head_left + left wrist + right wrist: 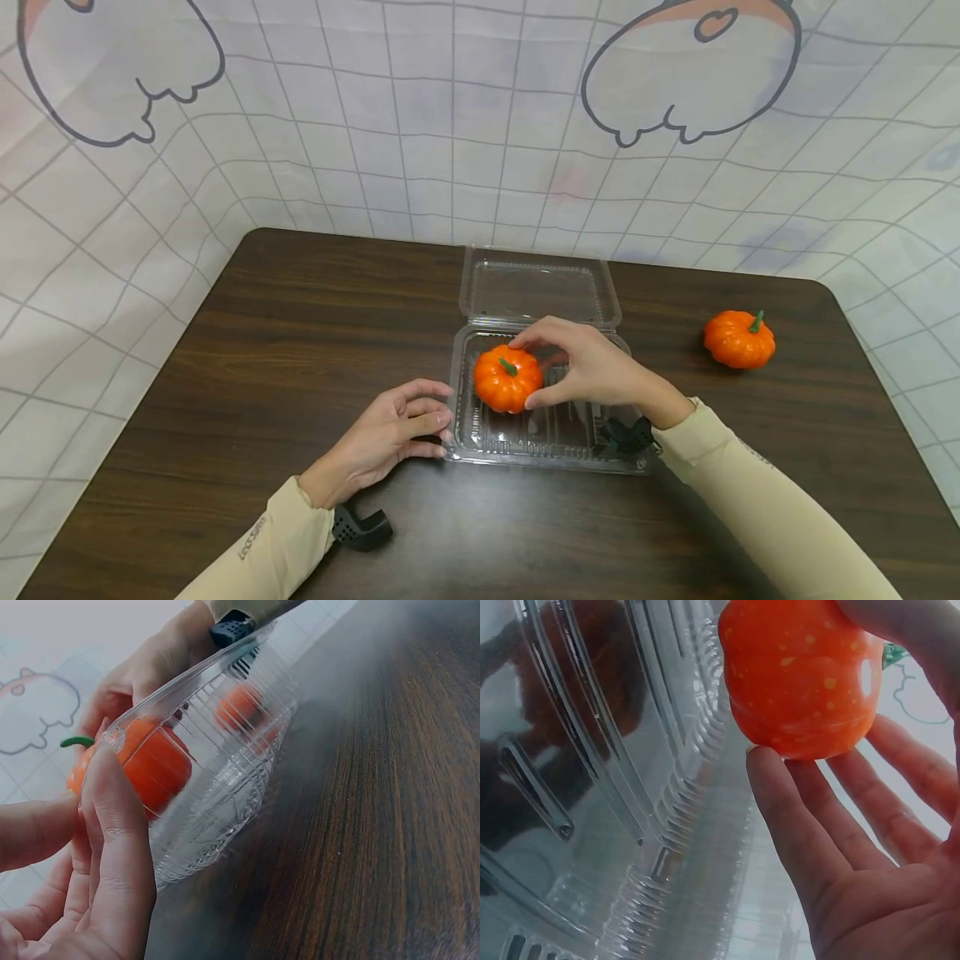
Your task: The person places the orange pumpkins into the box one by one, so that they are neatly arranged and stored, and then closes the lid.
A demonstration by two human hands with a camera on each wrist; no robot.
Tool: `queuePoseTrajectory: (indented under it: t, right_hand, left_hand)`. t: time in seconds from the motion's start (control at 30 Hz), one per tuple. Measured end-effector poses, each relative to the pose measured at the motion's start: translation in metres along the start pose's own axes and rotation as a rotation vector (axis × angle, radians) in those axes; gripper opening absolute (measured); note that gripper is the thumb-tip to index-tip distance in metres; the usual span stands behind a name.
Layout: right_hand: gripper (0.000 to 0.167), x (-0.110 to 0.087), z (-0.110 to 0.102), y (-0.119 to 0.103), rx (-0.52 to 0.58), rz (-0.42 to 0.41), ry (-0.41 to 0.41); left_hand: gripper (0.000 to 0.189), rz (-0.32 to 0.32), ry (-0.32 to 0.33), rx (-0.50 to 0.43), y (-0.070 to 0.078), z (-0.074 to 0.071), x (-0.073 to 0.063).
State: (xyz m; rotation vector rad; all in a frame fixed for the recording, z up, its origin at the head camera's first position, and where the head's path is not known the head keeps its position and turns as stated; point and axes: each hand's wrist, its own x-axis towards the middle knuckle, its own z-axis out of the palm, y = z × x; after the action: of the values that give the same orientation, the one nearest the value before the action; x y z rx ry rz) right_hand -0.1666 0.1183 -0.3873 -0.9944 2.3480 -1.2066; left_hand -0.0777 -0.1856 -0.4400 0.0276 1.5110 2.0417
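A small orange toy pumpkin with a green stem is held by my right hand, thumb and fingers around its side. In the right wrist view the pumpkin shows above the ribbed base of a clear plastic clamshell container. The container lies on the table with its hinged lid folded back, away from me. At the container's left edge, my left hand pinches the rim between thumb and fingers, as the left wrist view shows.
A second orange pumpkin with a green stem sits on the dark wooden table, right of the container. Behind the table hangs a white gridded curtain with cartoon drawings. A black wrist device is on my left wrist.
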Motion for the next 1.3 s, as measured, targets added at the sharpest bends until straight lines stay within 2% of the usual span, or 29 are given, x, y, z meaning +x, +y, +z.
queuePoseTrajectory:
  t: [0.57,1.03,1.3]
  right_hand:
    - [0.068,0.0047,0.0070,0.0045,0.010,0.091,-0.110]
    - [0.073,0.0088,0.0097,0.0069,0.053,0.118,-0.142]
    - [0.078,0.0055,0.0078,0.0092,0.130,0.159,-0.165]
  left_hand:
    - [0.037,-0.007,-0.010,-0.020,0.0034,0.0032,-0.0021]
    - [0.039,-0.013,0.007,0.004,0.0036,0.0024,-0.0031]
    - [0.037,-0.013,0.006,0.005,-0.0010,0.0014,-0.0012]
